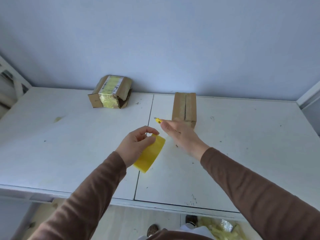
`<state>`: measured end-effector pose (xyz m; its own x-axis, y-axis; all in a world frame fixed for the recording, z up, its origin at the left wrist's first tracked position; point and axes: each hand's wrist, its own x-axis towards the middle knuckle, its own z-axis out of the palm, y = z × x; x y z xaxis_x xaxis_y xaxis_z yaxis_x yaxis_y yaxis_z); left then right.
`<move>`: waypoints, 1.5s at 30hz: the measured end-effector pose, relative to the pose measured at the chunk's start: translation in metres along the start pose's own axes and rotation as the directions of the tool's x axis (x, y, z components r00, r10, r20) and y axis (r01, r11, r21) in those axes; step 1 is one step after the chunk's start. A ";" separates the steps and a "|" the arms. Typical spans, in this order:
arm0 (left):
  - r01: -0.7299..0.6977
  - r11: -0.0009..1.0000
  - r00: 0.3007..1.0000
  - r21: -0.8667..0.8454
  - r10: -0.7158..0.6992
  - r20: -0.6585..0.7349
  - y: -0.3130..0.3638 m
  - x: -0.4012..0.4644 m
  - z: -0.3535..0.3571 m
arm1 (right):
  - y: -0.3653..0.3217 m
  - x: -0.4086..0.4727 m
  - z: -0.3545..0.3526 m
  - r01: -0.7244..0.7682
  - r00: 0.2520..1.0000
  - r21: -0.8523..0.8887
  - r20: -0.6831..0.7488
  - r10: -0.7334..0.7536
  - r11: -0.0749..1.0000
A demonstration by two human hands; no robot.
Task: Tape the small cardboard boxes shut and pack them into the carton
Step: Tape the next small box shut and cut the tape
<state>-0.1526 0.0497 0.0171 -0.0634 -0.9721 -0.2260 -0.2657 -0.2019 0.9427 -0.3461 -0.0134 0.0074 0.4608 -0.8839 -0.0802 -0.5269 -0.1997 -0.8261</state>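
Yellow tape roll (150,154) sits in our left hand (136,144), held above the white tabletop (69,144); the fingers curl round the roll and the fingertips pinch its loose end at the top. Our right hand (180,135) is clenched on a yellow cutter (158,120), whose tip points left, just beyond the tape. Right behind that hand a plain box (184,108) lies near the wall, its top flaps meeting along a seam with pale tape beside it. Well to the left, also by the wall, a second box (110,91) wrapped in yellowish tape carries a label, one end flap torn open. Brown sleeves (251,184) cover both arms. We see no carton in view.
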 end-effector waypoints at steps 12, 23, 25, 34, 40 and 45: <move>0.034 0.977 0.959 0.212 0.028 -0.282 -0.040 -0.024 -0.041 | -0.041 0.012 0.083 -0.102 0.993 0.468 -0.005 0.117 0.878; 0.076 0.595 0.938 0.800 0.230 -0.261 -0.067 -0.018 -0.062 | -0.037 0.022 0.152 -0.580 0.780 0.670 0.294 0.552 0.463; 0.097 0.567 0.957 0.818 0.172 -0.233 -0.077 -0.013 -0.064 | -0.029 0.029 0.147 -0.538 0.832 0.459 0.151 0.535 0.707; 0.062 0.614 0.919 0.787 0.272 -0.285 -0.093 0.021 -0.027 | 0.007 0.004 0.084 0.092 0.921 -0.326 -0.330 -0.205 0.941; -0.285 0.755 0.877 0.590 0.455 -0.158 -0.037 0.084 0.030 | 0.053 -0.007 -0.006 0.074 0.736 -0.312 -0.623 -0.263 0.947; -0.395 0.643 0.888 0.656 0.451 0.092 -0.017 0.127 0.054 | 0.087 0.017 -0.037 0.009 0.895 -0.416 -0.402 -0.193 0.909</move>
<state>-0.2081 -0.0641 -0.0405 -0.2651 -0.9428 0.2022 -0.7768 0.3331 0.5345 -0.4105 -0.0615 -0.0452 0.2266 -0.9226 0.3123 -0.7718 -0.3657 -0.5202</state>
